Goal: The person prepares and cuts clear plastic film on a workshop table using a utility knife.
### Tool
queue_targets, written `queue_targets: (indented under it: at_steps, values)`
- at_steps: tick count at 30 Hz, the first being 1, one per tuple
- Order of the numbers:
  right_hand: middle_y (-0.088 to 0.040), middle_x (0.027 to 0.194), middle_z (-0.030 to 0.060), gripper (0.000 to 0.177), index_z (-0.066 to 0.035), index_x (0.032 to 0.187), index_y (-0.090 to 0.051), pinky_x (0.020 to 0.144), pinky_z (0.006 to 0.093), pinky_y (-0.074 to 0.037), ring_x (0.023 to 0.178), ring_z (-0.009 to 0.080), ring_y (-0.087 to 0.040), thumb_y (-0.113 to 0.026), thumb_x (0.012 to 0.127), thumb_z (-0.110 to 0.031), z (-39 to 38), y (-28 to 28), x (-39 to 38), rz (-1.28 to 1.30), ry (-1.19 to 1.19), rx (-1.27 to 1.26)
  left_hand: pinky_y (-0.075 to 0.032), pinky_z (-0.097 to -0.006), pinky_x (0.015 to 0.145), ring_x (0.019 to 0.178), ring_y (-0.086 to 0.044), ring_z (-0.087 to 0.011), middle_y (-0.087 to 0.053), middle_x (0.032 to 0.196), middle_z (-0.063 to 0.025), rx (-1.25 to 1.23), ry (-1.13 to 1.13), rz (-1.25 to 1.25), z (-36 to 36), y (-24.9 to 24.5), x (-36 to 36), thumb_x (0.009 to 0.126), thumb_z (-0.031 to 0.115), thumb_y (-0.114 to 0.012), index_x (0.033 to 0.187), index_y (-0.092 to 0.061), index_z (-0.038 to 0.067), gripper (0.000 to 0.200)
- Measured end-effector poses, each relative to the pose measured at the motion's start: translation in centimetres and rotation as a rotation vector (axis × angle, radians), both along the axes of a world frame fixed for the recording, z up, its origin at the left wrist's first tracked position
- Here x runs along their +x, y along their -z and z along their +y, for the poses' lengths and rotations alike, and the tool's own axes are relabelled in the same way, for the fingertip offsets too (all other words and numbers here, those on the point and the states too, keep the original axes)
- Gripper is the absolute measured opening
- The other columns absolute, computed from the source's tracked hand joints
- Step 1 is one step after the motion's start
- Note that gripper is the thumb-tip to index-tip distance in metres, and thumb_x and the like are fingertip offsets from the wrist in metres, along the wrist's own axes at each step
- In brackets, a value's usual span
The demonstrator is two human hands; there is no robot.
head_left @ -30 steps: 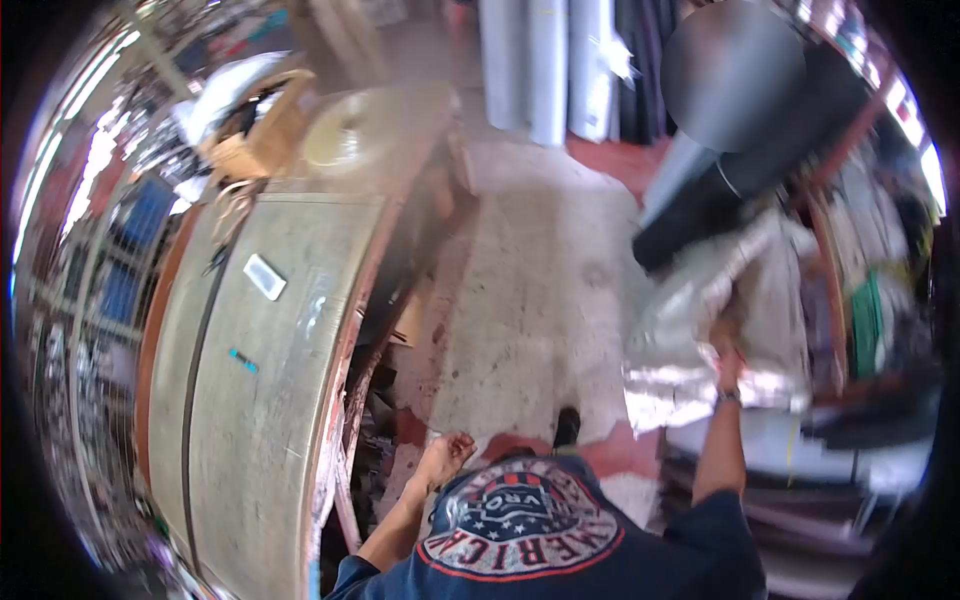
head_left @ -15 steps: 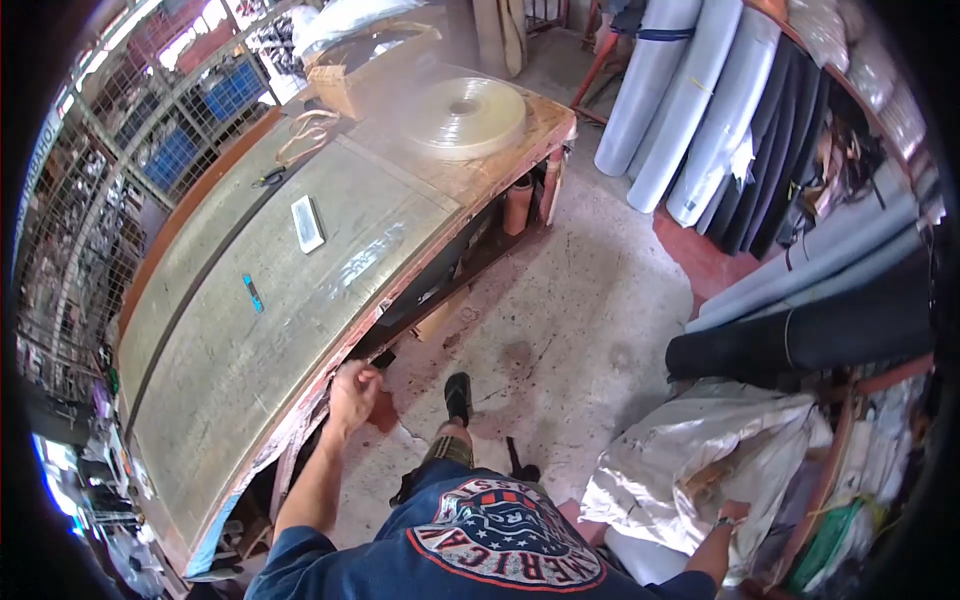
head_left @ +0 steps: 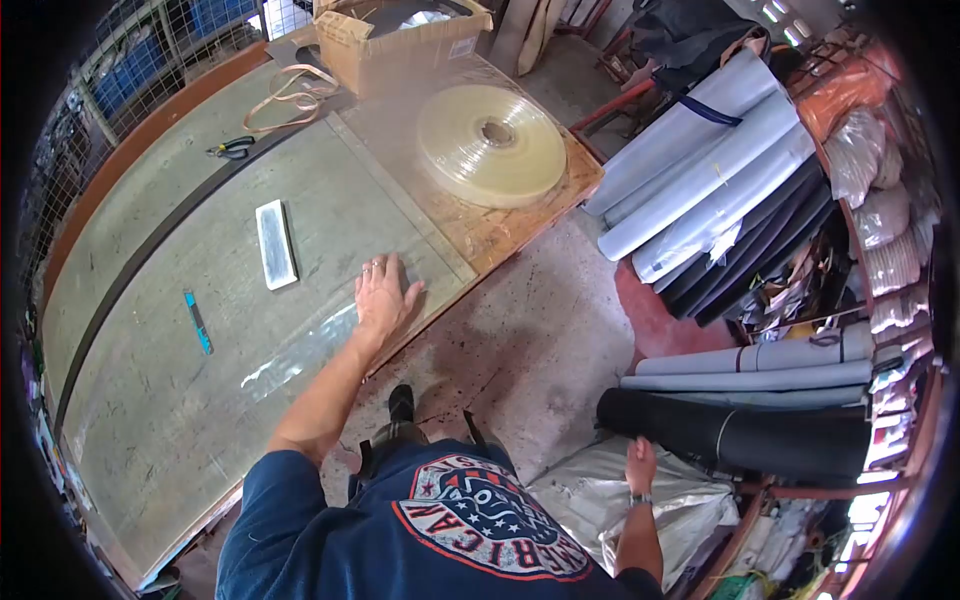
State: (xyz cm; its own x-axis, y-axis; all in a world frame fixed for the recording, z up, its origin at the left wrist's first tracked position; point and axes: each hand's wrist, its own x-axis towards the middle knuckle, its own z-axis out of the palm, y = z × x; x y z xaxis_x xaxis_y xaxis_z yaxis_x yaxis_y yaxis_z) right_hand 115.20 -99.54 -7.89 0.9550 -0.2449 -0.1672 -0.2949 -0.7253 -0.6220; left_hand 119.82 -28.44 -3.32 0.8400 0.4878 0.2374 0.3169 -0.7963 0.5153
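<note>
My left hand (head_left: 382,297) lies flat on the tabletop (head_left: 200,420) near its front edge, fingers spread and holding nothing. Just left of it a strip of clear plastic (head_left: 300,352) lies on the surface. Farther left are a white-edged rectangular block (head_left: 276,245) and a blue cutter knife (head_left: 198,323). Beyond my left hand a big roll of clear plastic strip (head_left: 470,150) rests flat at the table's corner. My right hand (head_left: 640,466) hangs in the air above a pale sack, close to a black roll, its fingers curled; I cannot make out anything in them.
Pliers (head_left: 234,148), a looped strap (head_left: 292,98) and a cardboard box (head_left: 385,50) sit at the table's back. Wrapped rolls (head_left: 700,150) lean beyond the aisle. A black roll (head_left: 780,435) and a pale sack (head_left: 590,490) stand at my right. Concrete floor (head_left: 520,330) lies between.
My left hand has come up from beside the table's edge onto the tabletop, farther forward. My right hand has left the sack and moved forward and left. The view has shifted closer to the plastic roll.
</note>
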Motion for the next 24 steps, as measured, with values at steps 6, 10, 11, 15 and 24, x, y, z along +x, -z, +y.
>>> queue_targets:
  at_steps: [6,10,11,15,24]
  values:
    - [-0.069,0.124,0.0212,0.036,0.002,0.127,-0.067,0.103,0.0429,-0.050,0.118,0.0376,-0.065,-0.069,0.099,-0.020,25.6,-10.0,19.2,-0.307,-0.674,-0.110,-0.042,-0.0515,0.099,0.121,-0.051,-0.0400,-0.057,0.125,-0.0207,-0.010,-0.008,0.034,0.0,-0.8,0.4,0.086,0.025,-0.078,0.114,-0.063,0.003,0.038]
    - [-0.066,0.131,0.0233,0.039,0.003,0.129,-0.066,0.109,0.0448,-0.047,0.126,0.0403,-0.060,-0.068,0.100,-0.023,38.9,-12.3,31.4,-0.400,-0.926,0.004,-0.045,-0.0488,0.096,0.114,-0.053,-0.0398,-0.059,0.119,-0.0179,-0.025,-0.005,0.062,0.8,-0.2,0.5,0.082,0.021,-0.082,0.102,-0.064,0.006,0.030]
    - [-0.066,0.131,0.0237,0.039,0.003,0.129,-0.066,0.109,0.0453,-0.047,0.126,0.0404,-0.060,-0.068,0.100,-0.023,42.0,-11.6,34.8,-0.467,-0.953,0.020,-0.046,-0.0483,0.093,0.110,-0.056,-0.0394,-0.061,0.114,-0.0173,-0.020,0.015,0.073,1.1,-0.4,0.5,0.083,0.020,-0.082,0.102,-0.064,0.006,0.029]
    - [-0.066,0.132,0.0243,0.040,0.002,0.129,-0.065,0.109,0.0472,-0.047,0.127,0.0411,-0.059,-0.068,0.099,-0.023,52.3,-9.3,49.3,-0.570,-0.996,0.118,-0.052,-0.0462,0.081,0.089,-0.065,-0.0371,-0.066,0.092,-0.0146,-0.231,-0.041,0.228,1.0,-1.6,0.0,0.086,0.019,-0.081,0.105,-0.064,0.006,0.028]
    - [-0.035,0.167,0.0221,0.114,-0.007,0.163,-0.034,0.126,0.0568,-0.027,0.156,0.0358,-0.032,-0.066,0.082,-0.080,69.6,-4.5,72.6,-0.331,-1.133,-0.345,-0.056,-0.0411,0.065,0.069,-0.071,-0.0302,-0.071,0.077,-0.0155,-0.493,-0.306,0.412,0.7,-5.0,-0.4,0.085,0.019,-0.086,0.094,-0.075,0.006,0.020]
